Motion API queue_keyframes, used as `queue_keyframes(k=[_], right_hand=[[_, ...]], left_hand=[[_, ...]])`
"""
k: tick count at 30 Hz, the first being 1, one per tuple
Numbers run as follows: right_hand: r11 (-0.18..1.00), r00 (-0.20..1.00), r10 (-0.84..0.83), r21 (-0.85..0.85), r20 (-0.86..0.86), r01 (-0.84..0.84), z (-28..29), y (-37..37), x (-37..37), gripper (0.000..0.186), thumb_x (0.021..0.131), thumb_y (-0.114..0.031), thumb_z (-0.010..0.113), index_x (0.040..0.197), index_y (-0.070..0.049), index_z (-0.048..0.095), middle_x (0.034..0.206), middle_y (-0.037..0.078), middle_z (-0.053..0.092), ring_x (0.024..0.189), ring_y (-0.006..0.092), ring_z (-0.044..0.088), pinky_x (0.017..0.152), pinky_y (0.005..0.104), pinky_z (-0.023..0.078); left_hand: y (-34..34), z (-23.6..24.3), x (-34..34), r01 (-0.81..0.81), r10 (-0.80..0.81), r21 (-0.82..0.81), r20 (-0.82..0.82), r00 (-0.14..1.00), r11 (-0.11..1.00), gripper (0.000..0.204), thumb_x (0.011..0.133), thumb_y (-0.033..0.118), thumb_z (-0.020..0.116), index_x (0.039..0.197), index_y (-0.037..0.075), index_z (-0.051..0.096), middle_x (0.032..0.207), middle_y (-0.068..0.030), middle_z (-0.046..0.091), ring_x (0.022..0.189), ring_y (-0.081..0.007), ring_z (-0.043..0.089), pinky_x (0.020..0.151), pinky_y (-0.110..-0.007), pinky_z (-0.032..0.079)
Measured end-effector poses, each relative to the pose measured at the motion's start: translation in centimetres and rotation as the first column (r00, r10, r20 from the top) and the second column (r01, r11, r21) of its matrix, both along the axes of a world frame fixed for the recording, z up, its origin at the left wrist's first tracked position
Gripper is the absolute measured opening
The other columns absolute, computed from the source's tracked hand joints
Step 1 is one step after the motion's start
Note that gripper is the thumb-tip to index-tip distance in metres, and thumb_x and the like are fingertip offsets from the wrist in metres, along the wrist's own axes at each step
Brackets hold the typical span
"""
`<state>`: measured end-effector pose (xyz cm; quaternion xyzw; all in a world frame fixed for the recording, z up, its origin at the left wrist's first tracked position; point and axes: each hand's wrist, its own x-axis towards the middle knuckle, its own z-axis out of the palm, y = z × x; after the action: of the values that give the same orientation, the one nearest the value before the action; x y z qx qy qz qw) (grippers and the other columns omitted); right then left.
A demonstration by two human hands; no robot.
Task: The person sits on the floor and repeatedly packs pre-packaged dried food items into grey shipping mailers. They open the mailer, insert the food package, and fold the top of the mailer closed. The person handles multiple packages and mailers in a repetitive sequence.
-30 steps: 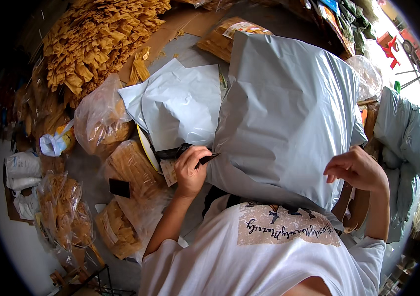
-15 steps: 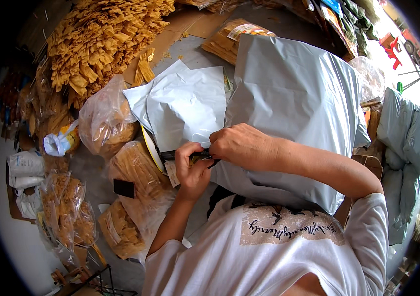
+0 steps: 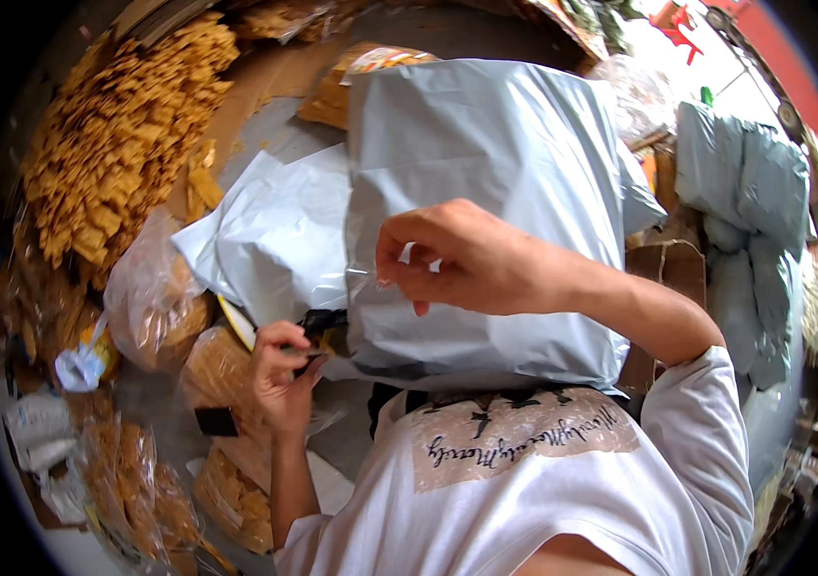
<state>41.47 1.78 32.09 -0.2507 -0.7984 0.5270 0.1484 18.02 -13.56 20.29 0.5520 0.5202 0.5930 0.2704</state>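
Note:
A large grey plastic mailing bag [image 3: 486, 144], bulging, lies right in front of me. My right hand [image 3: 462, 259] is raised over its left part, fingers curled together; a small clear glint shows at the fingertips, too small to name. Left of the bag's near corner, my left hand [image 3: 282, 370] grips a black handheld tool [image 3: 324, 320], whose exact kind is partly hidden by the fingers. Beyond that hand, flat pale grey plastic bags [image 3: 279, 226] lie overlapping, tucked against the large bag. A yellow-and-white rounded edge [image 3: 236, 319] shows under them.
Clear bags of yellow-brown dried sheets [image 3: 155, 298] lie to the left, with a black rectangle [image 3: 217, 421] on one. A big loose heap of these sheets [image 3: 131, 134] rises at the far left. Filled grey bags [image 3: 750, 192] are stacked at the right beside a cardboard box [image 3: 673, 274].
My right hand has come away from the left hand and tool, rising over the large bag. My left hand still holds the tool. The whole view has shifted.

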Motion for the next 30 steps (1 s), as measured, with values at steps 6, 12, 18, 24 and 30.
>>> queue_keyframes(k=[6, 12, 18, 24, 30], right_hand=[[0.648, 0.677, -0.736, -0.299, -0.008, 0.700, 4.9, -0.1, 21.3, 0.022, 0.099, -0.026, 0.047, 0.100, -0.004, 0.052, 0.073, 0.012, 0.067, 0.060, 0.0189, 0.069, 0.039, 0.0243, 0.049], [-0.578, -0.031, -0.478, 0.287, -0.878, 0.764, 4.8, -10.0, 50.8, 0.025, 0.097, -0.012, 0.037, 0.102, 0.009, 0.049, 0.107, 0.020, 0.064, 0.099, 0.0260, 0.064, 0.092, 0.0354, 0.051], [-0.141, -0.104, -0.986, 0.305, -0.133, 0.942, -13.9, -16.7, 49.0, 0.018, 0.097, -0.015, 0.050, 0.093, 0.001, 0.058, 0.090, 0.009, 0.067, 0.082, 0.0147, 0.066, 0.074, 0.0282, 0.054], [0.487, -0.167, -0.719, 0.660, 0.675, 0.572, -18.8, -19.4, 44.1, 0.021, 0.080, -0.010, 0.069, 0.100, -0.003, 0.070, 0.075, 0.009, 0.068, 0.066, 0.0172, 0.068, 0.058, 0.0288, 0.054], [0.596, 0.500, -0.648, -0.026, 0.575, 0.802, -4.1, -14.8, 32.5, 0.041, 0.072, -0.017, 0.080, 0.107, -0.002, 0.065, 0.080, 0.009, 0.068, 0.072, 0.0219, 0.066, 0.070, 0.0329, 0.053]], left_hand=[[-0.6, 1.4, -2.1, 0.235, -0.231, -0.076, 0.059, 0.971, 0.969, 0.032, 0.068, -0.007, 0.072, 0.071, 0.009, 0.044, 0.080, -0.0068, 0.055, 0.086, -0.0224, 0.050, 0.079, -0.034, 0.040], [1.5, 1.4, -3.0, 0.382, -0.376, -0.157, 0.068, 0.924, 0.911, 0.031, 0.071, -0.006, 0.071, 0.074, 0.006, 0.043, 0.081, -0.0085, 0.053, 0.082, -0.0203, 0.050, 0.078, -0.031, 0.041], [2.5, 0.6, -3.6, 0.405, -0.389, -0.220, 0.113, 0.914, 0.888, 0.030, 0.073, -0.010, 0.068, 0.076, 0.006, 0.043, 0.084, -0.0086, 0.052, 0.082, -0.0187, 0.051, 0.079, -0.030, 0.041], [2.5, 1.2, -3.2, 0.377, -0.366, -0.268, 0.093, 0.926, 0.887, 0.030, 0.074, -0.010, 0.068, 0.076, 0.006, 0.042, 0.083, -0.0082, 0.051, 0.080, -0.0169, 0.051, 0.078, -0.028, 0.042], [2.2, 1.3, -2.7, 0.350, -0.342, -0.241, 0.079, 0.937, 0.905, 0.030, 0.076, -0.008, 0.069, 0.076, 0.005, 0.042, 0.083, -0.0088, 0.053, 0.078, -0.0161, 0.052, 0.075, -0.027, 0.043]])
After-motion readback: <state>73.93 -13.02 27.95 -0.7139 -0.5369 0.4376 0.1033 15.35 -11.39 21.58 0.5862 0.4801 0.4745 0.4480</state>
